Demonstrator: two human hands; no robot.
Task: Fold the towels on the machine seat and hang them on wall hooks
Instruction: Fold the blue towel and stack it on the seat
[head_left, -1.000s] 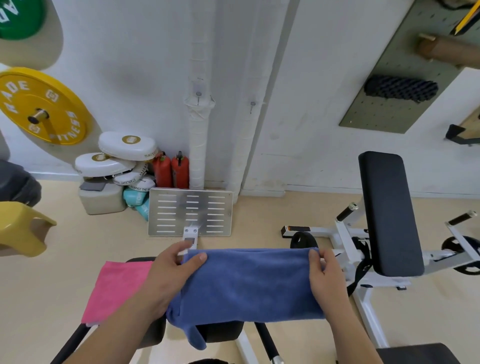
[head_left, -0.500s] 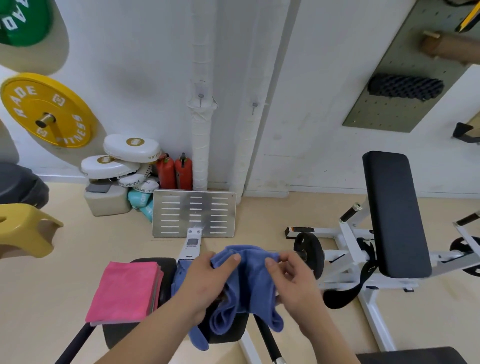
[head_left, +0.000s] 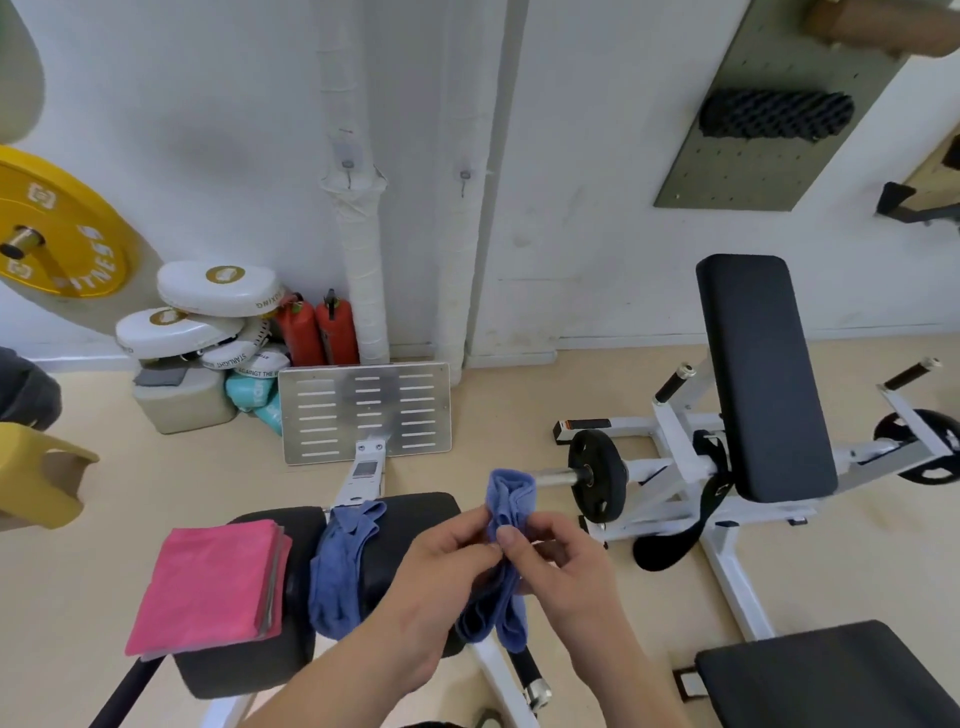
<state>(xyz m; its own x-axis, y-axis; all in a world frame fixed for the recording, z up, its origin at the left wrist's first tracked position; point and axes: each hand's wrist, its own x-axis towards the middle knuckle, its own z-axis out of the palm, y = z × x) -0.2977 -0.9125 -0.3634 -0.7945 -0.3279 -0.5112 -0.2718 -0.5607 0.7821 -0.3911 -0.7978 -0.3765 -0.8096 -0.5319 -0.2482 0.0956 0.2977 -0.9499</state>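
Note:
Both hands hold a blue towel (head_left: 509, 499) bunched into a narrow upright fold above the right end of the black machine seat (head_left: 410, 519). My left hand (head_left: 441, 577) pinches it from the left and my right hand (head_left: 556, 561) pinches it from the right, with the towel's ends hanging below them. A second blue towel (head_left: 343, 566) lies draped across the seat's middle. On the seat's left end lies a folded pink towel (head_left: 213, 582). Two small wall hooks (head_left: 348, 169) (head_left: 464, 179) sit on the white pipes ahead.
A metal footplate (head_left: 363, 410) stands beyond the seat. White pads (head_left: 218, 291) and red extinguishers (head_left: 317, 332) are stacked by the wall. A white-framed bench with a black pad (head_left: 758, 374) and a weight plate (head_left: 597, 483) stands at the right. A yellow stool (head_left: 36, 473) is at the left.
The blue towel, stretched wide between my hands a second ago, has been gathered into a narrow bunch. My hands came together and shifted right; the second blue towel on the seat is uncovered.

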